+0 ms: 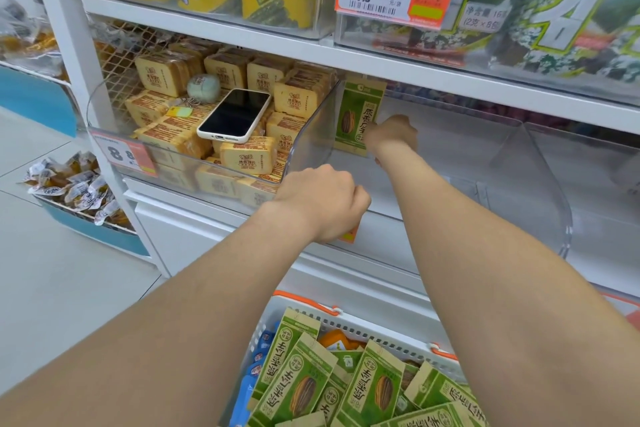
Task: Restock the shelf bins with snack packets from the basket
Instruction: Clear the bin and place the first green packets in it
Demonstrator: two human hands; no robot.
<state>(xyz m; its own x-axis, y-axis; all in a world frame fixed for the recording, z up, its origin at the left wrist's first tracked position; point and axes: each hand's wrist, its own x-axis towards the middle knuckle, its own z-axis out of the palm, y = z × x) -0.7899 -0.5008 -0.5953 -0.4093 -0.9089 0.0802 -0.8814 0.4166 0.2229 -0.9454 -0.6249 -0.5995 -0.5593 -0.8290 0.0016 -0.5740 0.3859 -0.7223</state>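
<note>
Left hand (322, 201) gripping the clear bin's (549, 191) front rim, the right hand (391, 133) pinches a green packet (355, 107) upright; released unpropped, it may topple.

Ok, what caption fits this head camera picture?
Right hand holds a packet upright in a clear bin; left hand grips the bin's front, above the basket.

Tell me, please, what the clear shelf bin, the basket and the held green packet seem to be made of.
Shelf bin: rigid clear plastic, glossy; the shelf shows through its walls. Basket: white moulded plastic, slotted rim. Green packet in the right hand: likely matte, paper-look film; brown kraft-like edges.
</note>
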